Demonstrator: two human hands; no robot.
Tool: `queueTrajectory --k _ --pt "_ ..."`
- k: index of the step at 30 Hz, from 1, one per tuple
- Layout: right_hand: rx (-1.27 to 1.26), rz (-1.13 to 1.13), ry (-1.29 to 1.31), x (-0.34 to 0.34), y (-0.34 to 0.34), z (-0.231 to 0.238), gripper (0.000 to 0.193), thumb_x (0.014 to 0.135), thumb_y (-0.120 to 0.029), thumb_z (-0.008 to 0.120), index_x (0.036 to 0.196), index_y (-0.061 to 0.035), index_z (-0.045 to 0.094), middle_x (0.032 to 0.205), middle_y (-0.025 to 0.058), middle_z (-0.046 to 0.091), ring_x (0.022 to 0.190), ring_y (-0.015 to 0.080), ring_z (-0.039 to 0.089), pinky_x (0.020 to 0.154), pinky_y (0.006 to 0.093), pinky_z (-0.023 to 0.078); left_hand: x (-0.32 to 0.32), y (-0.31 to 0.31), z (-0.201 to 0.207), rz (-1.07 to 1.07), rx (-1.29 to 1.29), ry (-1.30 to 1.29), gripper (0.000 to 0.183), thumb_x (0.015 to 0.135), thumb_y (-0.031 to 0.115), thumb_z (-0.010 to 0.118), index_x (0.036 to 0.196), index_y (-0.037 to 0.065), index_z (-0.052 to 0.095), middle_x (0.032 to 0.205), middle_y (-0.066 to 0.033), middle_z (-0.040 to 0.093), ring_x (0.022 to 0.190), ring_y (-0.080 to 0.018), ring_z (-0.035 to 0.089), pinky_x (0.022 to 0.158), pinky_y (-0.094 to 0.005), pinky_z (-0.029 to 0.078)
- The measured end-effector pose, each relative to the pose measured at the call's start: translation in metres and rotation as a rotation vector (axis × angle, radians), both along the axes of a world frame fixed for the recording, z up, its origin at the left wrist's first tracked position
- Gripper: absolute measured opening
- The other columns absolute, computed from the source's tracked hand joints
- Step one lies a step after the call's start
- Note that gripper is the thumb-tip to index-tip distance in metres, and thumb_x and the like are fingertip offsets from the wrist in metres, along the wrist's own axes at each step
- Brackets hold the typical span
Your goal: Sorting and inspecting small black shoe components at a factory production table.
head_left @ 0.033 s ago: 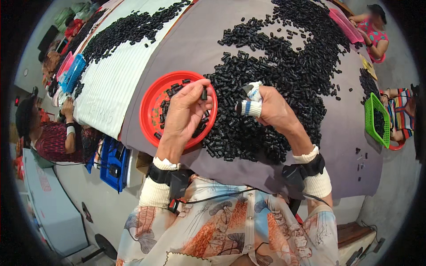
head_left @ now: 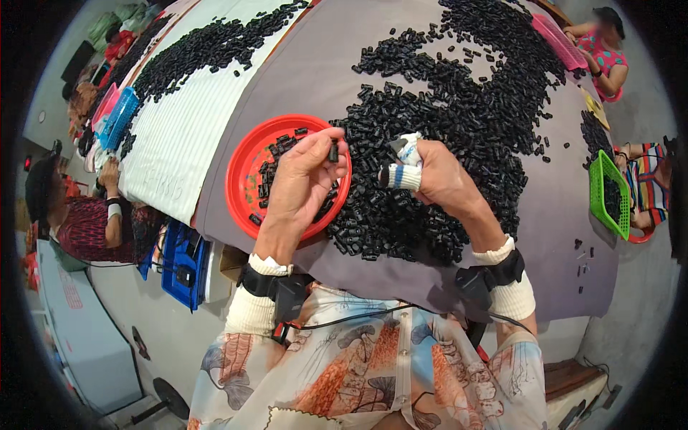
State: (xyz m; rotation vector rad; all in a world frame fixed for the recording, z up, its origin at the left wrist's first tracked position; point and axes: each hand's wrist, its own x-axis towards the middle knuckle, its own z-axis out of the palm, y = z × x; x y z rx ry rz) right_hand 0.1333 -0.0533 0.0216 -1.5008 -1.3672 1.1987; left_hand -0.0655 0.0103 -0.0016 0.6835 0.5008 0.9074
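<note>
Between the thumb and fingers of my left hand is a small black cylindrical plastic piece. This hand hovers over the right side of a round red tray, where several similar black pieces lie. My right hand is closed above a broad pile of the same black pieces. White cloth wraps with blue stripes cover two of its digits. A dark grey pointed bit shows at its upper wrap; what the fingers hold I cannot make out. The two hands are apart.
A grey cloth covers the table. At the right edge stands a green basket beside a person in stripes. Another person at the far right holds a pink basket. To the left, a person sits by a white striped cloth.
My left hand has shifted very slightly to the right with the black piece still in its fingers. My right hand stays nearly in place.
</note>
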Motion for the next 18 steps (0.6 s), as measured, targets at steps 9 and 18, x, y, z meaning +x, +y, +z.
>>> queueTrajectory --k 9,18 --pt "-0.017 0.099 0.054 -0.015 0.001 0.011 0.024 0.071 -0.024 0.070 0.075 -0.0017 0.061 0.061 -0.0020 0.054 0.054 0.0064 0.043 0.050 0.0254 0.037 0.019 -0.011 0.003 -0.056 -0.031 -0.027 0.024 0.089 0.013 0.050 0.106 -0.004 0.054 0.086 -0.0079 0.059 0.074 -0.0125 0.056 0.067 -0.0231 0.048" --pt "0.001 0.119 -0.057 -0.017 0.005 0.007 0.031 0.068 -0.029 0.071 0.079 -0.0022 0.062 0.064 0.0026 0.055 0.057 0.0128 0.048 0.054 0.0284 0.040 0.024 -0.015 -0.001 -0.056 -0.002 0.008 0.023 0.088 0.011 0.053 0.106 -0.003 0.055 0.085 -0.0054 0.058 0.079 -0.0086 0.055 0.070 -0.0193 0.046"
